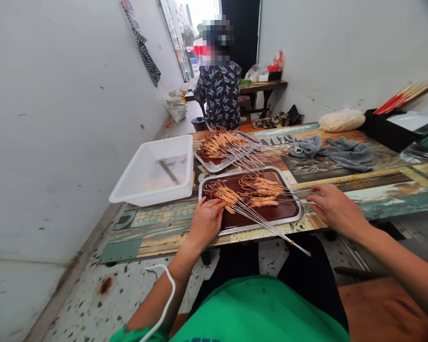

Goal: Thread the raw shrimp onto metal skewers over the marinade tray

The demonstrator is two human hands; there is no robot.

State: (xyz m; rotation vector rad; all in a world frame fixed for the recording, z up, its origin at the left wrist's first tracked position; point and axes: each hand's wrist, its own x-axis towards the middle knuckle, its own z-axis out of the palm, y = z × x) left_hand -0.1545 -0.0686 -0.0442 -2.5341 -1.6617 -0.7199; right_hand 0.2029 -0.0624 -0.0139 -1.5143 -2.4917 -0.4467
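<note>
My left hand (207, 219) is at the left front of a metal tray (298, 213) of dark red-brown sauce, its fingers curled against a bunch of skewered shrimp (225, 194). The bunch's bare metal skewers (267, 223) slant over the tray's front rim, bound near the ends by a yellowish band. A second bunch of skewered shrimp (266, 190) lies in the sauce to the right, its skewers reaching rightward. My right hand (337, 209) has its fingers bent around those skewer ends, beyond the tray's right rim. Its fingertips are partly hidden.
Behind stands another tray (214, 166) piled with skewered shrimp (221, 142). A white plastic bin (146, 190) holding a metal strip is on the left. Grey cloths (349, 154) and a black box (385, 130) lie right. A person (221, 95) sits beyond the table, back turned.
</note>
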